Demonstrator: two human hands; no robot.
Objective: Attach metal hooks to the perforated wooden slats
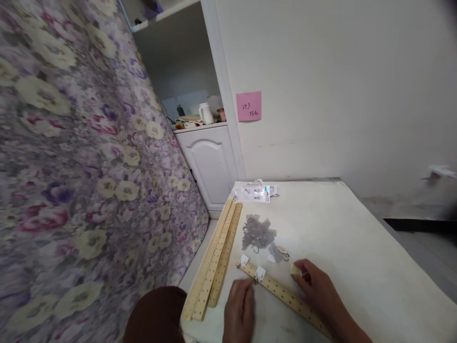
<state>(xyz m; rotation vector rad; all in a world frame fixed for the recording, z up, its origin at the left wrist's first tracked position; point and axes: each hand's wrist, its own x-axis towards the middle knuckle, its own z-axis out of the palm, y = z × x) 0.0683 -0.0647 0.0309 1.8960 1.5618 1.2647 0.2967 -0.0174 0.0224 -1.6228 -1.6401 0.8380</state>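
A pale wooden strip with rows of holes (pixel 282 291) lies slantwise on the table. Two white tags (pixel 261 273) sit on its far end, with small metal bits beside them. My left hand (pixel 238 309) is closed, its fingertips right by the nearer tag and the strip's edge; what they grip, if anything, is hidden. In my right hand (pixel 317 286), a small cream-coloured piece (pixel 294 270) is pinched between thumb and fingers, just above the strip. Past the strip lie a pile of small grey clear packets with metal hooks (pixel 257 232) and one loose hook (pixel 284 253).
Several more perforated wooden strips (pixel 217 262) lie along the table's left edge. Clear packaging (pixel 252 194) rests at the far end of the white table (pixel 321 214). A floral curtain (pixel 107 190) hangs at left, and a wall (pixel 321 95) stands behind.
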